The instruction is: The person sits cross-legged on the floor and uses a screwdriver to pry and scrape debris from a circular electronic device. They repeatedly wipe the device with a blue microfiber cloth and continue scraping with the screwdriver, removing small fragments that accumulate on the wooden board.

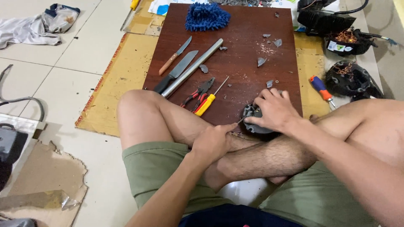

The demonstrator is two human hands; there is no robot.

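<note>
Two hands are at work on one small round dark grey part (253, 120), which lies at the near edge of a dark brown board (235, 38) laid on the floor, just in front of the person's crossed legs. The right hand (273, 110) covers the part from above, fingers closed over its rim to pin it down. The left hand (212, 142) is clenched around a thin tool whose metal tip (240, 121) touches the part's left side; the handle is hidden in the fist, so its kind cannot be told.

Grey fragments (261, 61) lie scattered over the far right of the board, which suggests breaking or prying is already well under way. The part itself looks mostly whole, so work on it appears unfinished.

Unused beside it: red-handled pliers (198, 94), a yellow-handled screwdriver (209, 101), two knives (176, 69) and a grey metal rod (193, 67). Two more wound black units (349, 77) sit off the board at right.
</note>
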